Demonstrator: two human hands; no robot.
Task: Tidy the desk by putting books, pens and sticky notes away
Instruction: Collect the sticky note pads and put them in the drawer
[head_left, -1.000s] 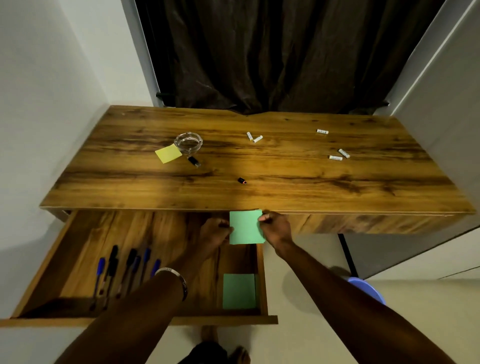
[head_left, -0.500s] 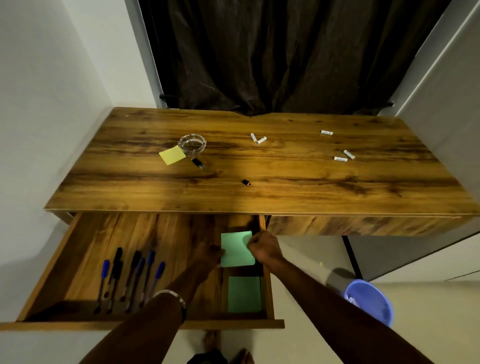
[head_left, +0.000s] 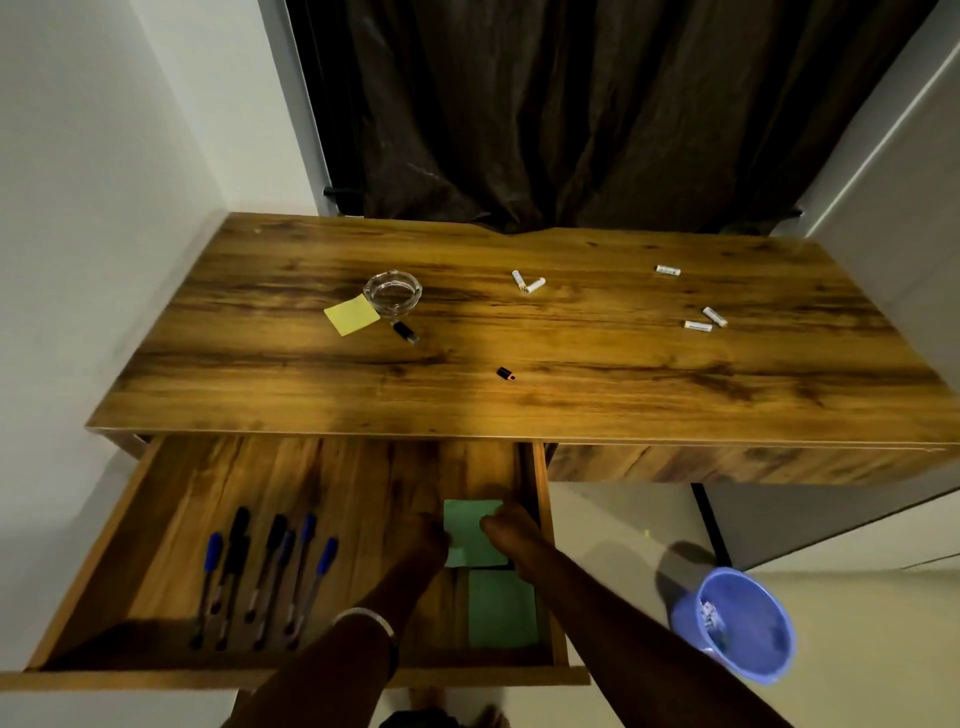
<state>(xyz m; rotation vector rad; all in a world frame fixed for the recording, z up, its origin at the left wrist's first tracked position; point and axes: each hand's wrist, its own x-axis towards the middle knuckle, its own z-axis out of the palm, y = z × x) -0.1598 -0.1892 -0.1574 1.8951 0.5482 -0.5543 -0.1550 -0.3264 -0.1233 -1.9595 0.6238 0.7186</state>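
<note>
Both hands reach forward and down, left (head_left: 428, 535) and right (head_left: 506, 527) close together, fingers pinched.

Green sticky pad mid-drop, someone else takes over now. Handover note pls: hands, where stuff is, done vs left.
Left hand and right hand: both pinch the green sticky pad, held low inside the open drawer, just behind a second green pad already lying there.
Done: pens lie in a row at the drawer's left; one green pad is stowed.
Left: release the held pad, then stow the yellow sticky pad beside the glass ashtray on the desk. No books in view. Batteries and two small dark items also remain on the desk. Drawer not yet closed.
</note>
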